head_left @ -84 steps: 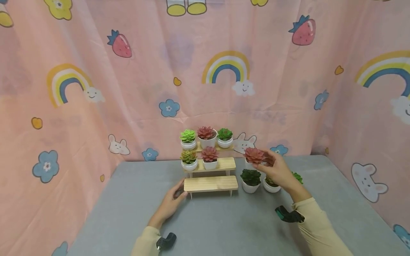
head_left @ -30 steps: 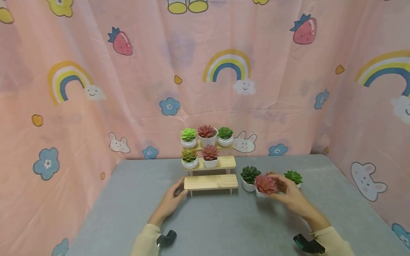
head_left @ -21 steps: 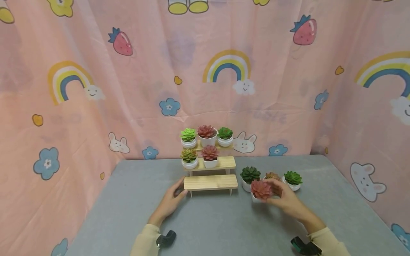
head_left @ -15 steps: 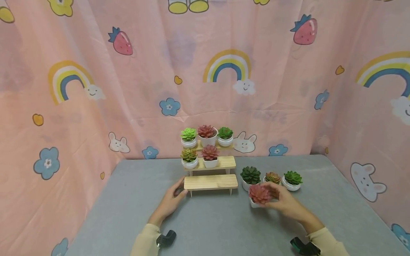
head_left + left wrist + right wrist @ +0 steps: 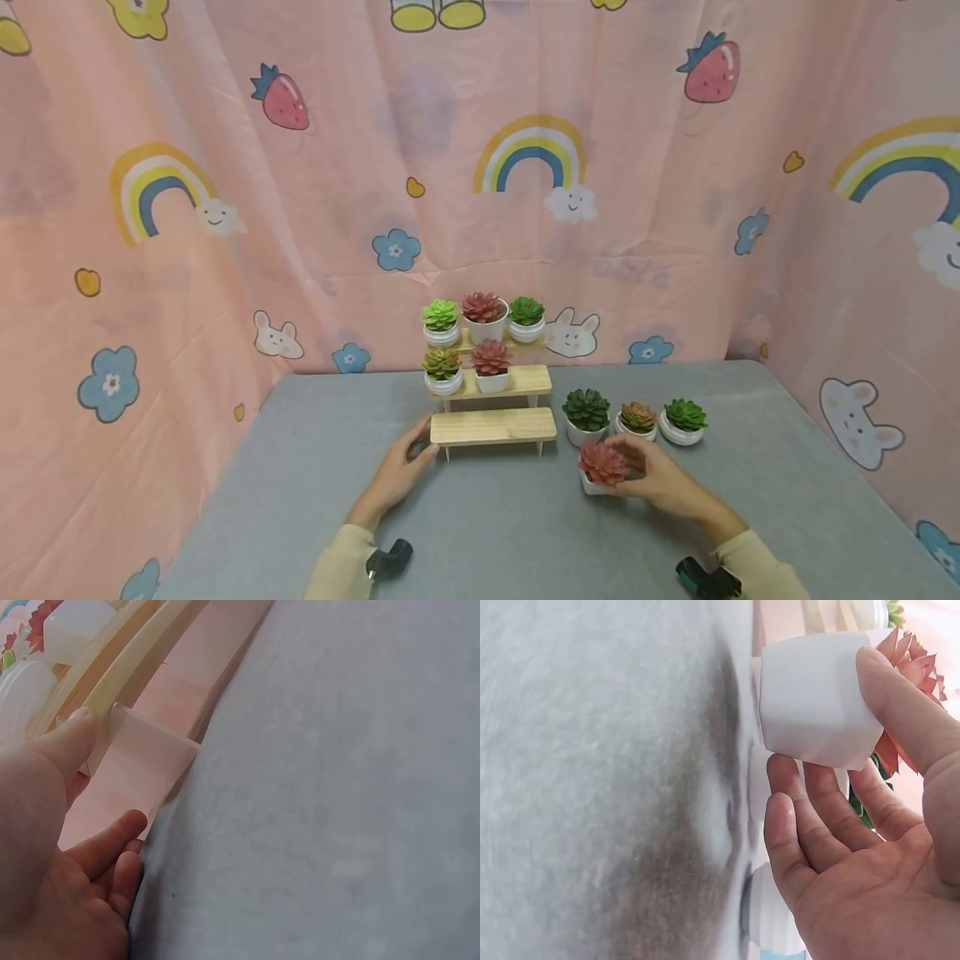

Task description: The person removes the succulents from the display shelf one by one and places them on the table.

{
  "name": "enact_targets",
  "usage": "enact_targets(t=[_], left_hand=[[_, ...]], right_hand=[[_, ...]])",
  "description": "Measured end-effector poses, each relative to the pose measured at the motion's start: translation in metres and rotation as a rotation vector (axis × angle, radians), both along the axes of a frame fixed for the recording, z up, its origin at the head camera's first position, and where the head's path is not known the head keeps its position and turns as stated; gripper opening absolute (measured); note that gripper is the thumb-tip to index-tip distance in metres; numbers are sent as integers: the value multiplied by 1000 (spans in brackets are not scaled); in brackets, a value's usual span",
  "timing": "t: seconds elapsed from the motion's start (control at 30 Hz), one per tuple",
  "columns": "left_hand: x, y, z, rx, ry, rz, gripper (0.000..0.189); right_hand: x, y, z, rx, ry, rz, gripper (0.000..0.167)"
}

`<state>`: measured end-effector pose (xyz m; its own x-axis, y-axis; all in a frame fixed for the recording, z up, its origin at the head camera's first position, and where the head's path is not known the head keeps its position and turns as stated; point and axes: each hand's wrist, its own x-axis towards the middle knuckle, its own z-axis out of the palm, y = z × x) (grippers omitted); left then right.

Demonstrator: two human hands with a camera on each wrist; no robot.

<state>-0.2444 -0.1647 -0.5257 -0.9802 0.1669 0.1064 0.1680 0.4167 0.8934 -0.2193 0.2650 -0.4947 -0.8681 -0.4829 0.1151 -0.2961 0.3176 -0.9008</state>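
Note:
My right hand (image 5: 656,479) holds a red succulent (image 5: 602,463) by its square white pot (image 5: 817,701), thumb on one side and fingers on the other. The pot appears slightly above the grey table. My left hand (image 5: 397,471) grips the left end of the lowest step of a wooden tiered stand (image 5: 492,426); in the left wrist view the thumb lies on the plank (image 5: 124,671) and other fingers are by its pale leg panel (image 5: 131,772). Another red succulent (image 5: 491,358) and a yellow-green succulent (image 5: 442,364) stand on the middle step.
The top step bears a light green succulent (image 5: 440,315), a red succulent (image 5: 484,308) and a green succulent (image 5: 527,311). Right of the stand sit a dark green succulent (image 5: 587,410), an orange-brown succulent (image 5: 638,417) and a green succulent (image 5: 685,415). A patterned pink curtain (image 5: 337,217) hangs behind.
My right hand has brought the red succulent from beside the middle step down toward the front of the table, lately drifting left in front of the other pots. The left hand stays put.

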Motion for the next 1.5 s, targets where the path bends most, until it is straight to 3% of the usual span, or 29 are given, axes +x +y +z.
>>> enact_targets(t=[0.47, 0.73, 1.5], left_hand=[[0, 0, -1, -6, 12, -2, 62], [-2, 1, -3, -17, 15, -4, 62], [-1, 0, 0, -13, -3, -1, 61]], right_hand=[[-1, 0, -2, 33, -33, -24, 55], [-2, 1, -5, -2, -6, 12, 54], [-4, 3, -9, -24, -77, 46, 59]])
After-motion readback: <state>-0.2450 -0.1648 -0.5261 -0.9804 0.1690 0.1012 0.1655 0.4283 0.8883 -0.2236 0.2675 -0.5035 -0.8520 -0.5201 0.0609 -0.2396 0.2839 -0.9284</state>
